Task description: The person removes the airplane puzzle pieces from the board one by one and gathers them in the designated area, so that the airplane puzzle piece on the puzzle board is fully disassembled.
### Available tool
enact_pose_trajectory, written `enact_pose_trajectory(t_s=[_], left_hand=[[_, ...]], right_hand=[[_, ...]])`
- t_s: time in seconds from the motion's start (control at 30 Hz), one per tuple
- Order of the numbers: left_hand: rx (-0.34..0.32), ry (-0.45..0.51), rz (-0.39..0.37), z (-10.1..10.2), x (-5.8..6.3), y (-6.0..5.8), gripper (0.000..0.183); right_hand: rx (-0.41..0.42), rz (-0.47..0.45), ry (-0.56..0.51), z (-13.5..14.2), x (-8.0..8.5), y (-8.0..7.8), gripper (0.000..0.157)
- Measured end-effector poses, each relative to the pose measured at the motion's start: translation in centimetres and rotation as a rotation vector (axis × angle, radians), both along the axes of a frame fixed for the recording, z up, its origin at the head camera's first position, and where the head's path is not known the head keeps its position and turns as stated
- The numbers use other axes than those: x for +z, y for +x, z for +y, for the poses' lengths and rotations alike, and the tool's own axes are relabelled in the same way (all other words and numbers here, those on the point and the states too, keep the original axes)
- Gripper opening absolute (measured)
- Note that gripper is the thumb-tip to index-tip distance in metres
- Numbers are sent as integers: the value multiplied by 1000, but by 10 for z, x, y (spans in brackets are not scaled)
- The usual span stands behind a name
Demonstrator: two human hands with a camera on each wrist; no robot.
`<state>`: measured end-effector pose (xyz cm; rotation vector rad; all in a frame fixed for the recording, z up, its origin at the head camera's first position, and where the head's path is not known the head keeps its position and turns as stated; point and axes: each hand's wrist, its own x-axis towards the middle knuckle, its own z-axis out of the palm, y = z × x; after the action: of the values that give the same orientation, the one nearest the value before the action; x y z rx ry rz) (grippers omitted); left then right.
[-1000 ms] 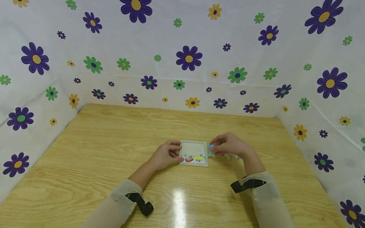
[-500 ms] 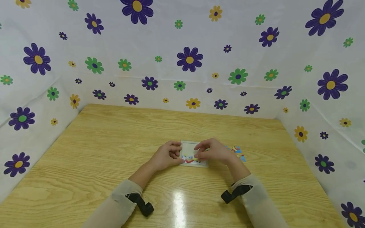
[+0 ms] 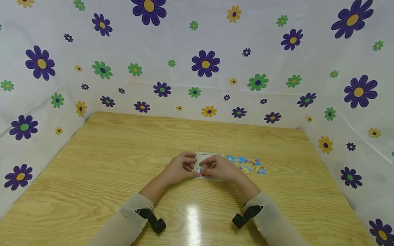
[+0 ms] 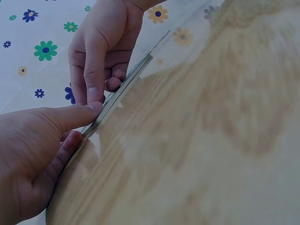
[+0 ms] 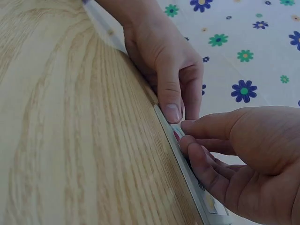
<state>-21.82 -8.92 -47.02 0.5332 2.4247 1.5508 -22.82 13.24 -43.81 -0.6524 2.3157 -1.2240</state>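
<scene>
A square puzzle tray (image 3: pixel 210 153) with a pale rim lies on the table, with coloured picture pieces along its near side. My left hand (image 3: pixel 178 167) grips its left edge, thumb on the near corner and fingers farther up the side. Over the left part of the tray, my right hand (image 3: pixel 220 168) has its fingers bent and pinches a small puzzle piece, mostly hidden by the fingertips. In the right wrist view, the right hand (image 5: pixel 248 159) meets the left thumb (image 5: pixel 172 112) at the tray rim (image 5: pixel 180 159).
Several loose puzzle pieces (image 3: pixel 245 168) in blue, yellow and red lie right of the tray. The wooden table (image 3: pixel 138 136) is bordered at the back and sides by a white flower-print cloth (image 3: pixel 172 41).
My right hand has moved left from the loose pieces to the tray's left part, uncovering the pieces on the right. The left hand has stayed at the tray's edge.
</scene>
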Motion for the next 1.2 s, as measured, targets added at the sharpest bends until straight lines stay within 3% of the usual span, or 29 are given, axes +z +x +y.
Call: enact_pose_trajectory(t_s=[0.13, 0.23, 0.37, 0.5, 0.7, 0.87, 1.2], left_hand=[[8, 2, -5, 0, 0, 0, 59], [-3, 5, -1, 1, -1, 1, 58], [-17, 8, -3, 2, 0, 4, 58], [-4, 9, 3, 2, 2, 5, 58], [9, 2, 10, 0, 4, 3, 60], [11, 0, 4, 0, 6, 2, 61], [14, -5, -1, 0, 4, 3, 60]], right_hand=[[-3, 92, 94, -5, 1, 4, 30], [-32, 112, 129, -6, 1, 8, 25], [-78, 6, 29, -4, -1, 11, 21], [-192, -117, -90, 2, -1, 11, 19], [-303, -159, -119, 12, 8, 14, 22], [-300, -161, -141, 26, 10, 14, 26], [-275, -119, -70, 58, 13, 28, 27]])
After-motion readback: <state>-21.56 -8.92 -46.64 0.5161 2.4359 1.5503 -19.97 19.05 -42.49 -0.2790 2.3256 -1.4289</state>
